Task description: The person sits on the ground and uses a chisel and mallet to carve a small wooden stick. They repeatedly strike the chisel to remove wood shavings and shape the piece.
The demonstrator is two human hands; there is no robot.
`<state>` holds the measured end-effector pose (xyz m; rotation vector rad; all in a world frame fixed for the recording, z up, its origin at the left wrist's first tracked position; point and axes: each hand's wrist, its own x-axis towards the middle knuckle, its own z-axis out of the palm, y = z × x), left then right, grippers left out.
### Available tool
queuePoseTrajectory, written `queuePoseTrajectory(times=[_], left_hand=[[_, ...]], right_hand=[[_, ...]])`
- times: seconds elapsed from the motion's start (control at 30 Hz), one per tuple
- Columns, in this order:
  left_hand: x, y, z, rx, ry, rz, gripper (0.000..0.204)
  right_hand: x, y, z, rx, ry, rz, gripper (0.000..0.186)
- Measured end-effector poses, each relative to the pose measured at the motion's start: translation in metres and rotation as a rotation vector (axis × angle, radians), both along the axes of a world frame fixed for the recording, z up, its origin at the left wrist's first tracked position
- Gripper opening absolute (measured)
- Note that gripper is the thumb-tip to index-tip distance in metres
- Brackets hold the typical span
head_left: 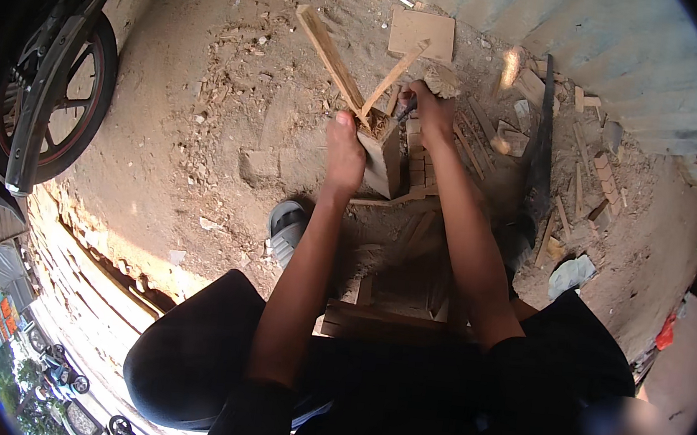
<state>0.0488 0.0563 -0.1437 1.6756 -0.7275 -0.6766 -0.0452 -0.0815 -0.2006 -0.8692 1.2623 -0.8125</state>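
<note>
A pale wooden block (383, 162) stands on end between my hands, its top rough and chipped. My left hand (344, 154) is closed against the block's upper left edge, thumb up; its fingertips are hidden. From beside that thumb a long wooden strip (327, 52) slants up and left. A second, thinner strip (397, 78) slants up and right, the two forming a V. My right hand (430, 112) grips a short dark tool (406, 111) beside the block's top right edge; its exact kind cannot be made out.
Wood offcuts (608, 177) and chips litter the dirt. A flat square board (421, 35) lies beyond the strips. Along the right runs a corrugated metal wall (631, 69), with a long dark piece (544, 127) nearby. A motorcycle wheel (84, 91) stands at left. My sandalled foot (287, 230) is near my left forearm.
</note>
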Motion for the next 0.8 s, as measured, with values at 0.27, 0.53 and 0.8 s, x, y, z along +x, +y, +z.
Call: queuePoseTrajectory(times=[0.27, 0.53, 0.8], left_hand=[[-0.025, 0.010, 0.034, -0.209, 0.141, -0.102, 0.047], [-0.052, 0.009, 0.027, -0.131, 0.111, -0.253, 0.046], [-0.042, 0.009, 0.021, -0.105, 0.141, -0.273, 0.054]], right_hand=[[-0.117, 0.051, 0.248, -0.495, -0.499, -0.155, 0.019], [-0.150, 0.123, 0.391, -1.063, -0.591, 0.036, 0.027], [-0.095, 0.136, 0.319, -0.970, 0.079, -0.074, 0.009]])
